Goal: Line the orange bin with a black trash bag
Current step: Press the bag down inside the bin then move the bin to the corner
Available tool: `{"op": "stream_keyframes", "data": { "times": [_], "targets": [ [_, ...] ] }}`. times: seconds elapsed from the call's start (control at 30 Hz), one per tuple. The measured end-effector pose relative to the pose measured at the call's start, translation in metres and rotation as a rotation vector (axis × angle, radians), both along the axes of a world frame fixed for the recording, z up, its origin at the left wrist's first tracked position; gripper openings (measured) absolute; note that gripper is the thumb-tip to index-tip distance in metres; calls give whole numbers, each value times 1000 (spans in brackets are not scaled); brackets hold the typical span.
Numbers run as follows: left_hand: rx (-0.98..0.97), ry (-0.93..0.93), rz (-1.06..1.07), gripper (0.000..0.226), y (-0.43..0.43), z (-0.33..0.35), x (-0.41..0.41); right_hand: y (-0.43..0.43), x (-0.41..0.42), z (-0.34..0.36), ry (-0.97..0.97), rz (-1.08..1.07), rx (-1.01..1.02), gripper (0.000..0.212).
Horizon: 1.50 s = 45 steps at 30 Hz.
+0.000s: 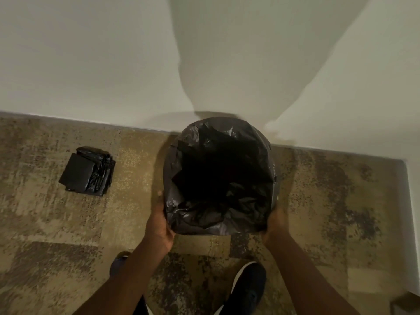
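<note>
I am looking straight down at a mottled carpet (68, 223), tan with dark grey patches, which meets a plain pale wall (79, 53) along a light baseboard (68, 119). At the left, a flat stack of folded black bags (87, 171) lies on the carpet, well apart from everything else. Nearer the middle, my left hand (162, 220) is pressed open against the left side of the bin, palm on the plastic and thumb up along it, cupping rather than clenched. The black trash bag (218, 176) is spread over the bin's mouth and folded down around its outside, so none of the orange shows from here; the bin stands on the carpet close against the wall, and its inside is a dark crumpled hollow. My shadow (238, 64) falls broad on the wall above it. My right hand (273, 223) holds the bag-covered right side low down, fingers hidden behind the plastic. Below, my dark shoe (246, 289) rests on the carpet, and at the far right the wall juts forward in a corner
</note>
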State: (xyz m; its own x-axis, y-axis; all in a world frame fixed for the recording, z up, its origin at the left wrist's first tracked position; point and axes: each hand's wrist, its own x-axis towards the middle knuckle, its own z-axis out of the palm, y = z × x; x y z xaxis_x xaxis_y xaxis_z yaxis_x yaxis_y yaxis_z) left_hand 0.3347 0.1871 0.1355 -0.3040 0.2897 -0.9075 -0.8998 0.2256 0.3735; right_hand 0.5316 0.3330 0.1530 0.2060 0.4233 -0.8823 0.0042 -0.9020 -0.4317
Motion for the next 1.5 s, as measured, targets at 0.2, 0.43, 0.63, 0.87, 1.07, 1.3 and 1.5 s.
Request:
{"op": "stream_keyframes", "data": {
  "times": [0.2, 0.43, 0.63, 0.87, 1.07, 1.3, 1.5],
  "targets": [
    [-291, 180, -166, 37, 10, -33, 3, 5, 3, -22, -115, -38, 53, 39],
    [-313, 504, -139, 48, 26, -8, -22, 33, 7, 3, -503, 342, 526, 49],
    [-290, 740, -332, 60, 65, 16, -1, 38, -37, -5, -590, 720, 683, 66],
    [-257, 639, -302, 67, 56, 7, -14, 75, -18, -12, -504, 503, 477, 75],
    [-273, 801, -445, 25, 55, 2, -13, 30, -55, 11, -498, 1516, 960, 61],
    [-366, 909, -461, 22, 56, -6, -17, 14, -54, -40, -466, 2237, 63, 80],
    [-381, 916, -452, 24, 54, -12, -17, 8, -67, -42, -379, 2154, 13, 69]
  ]
}}
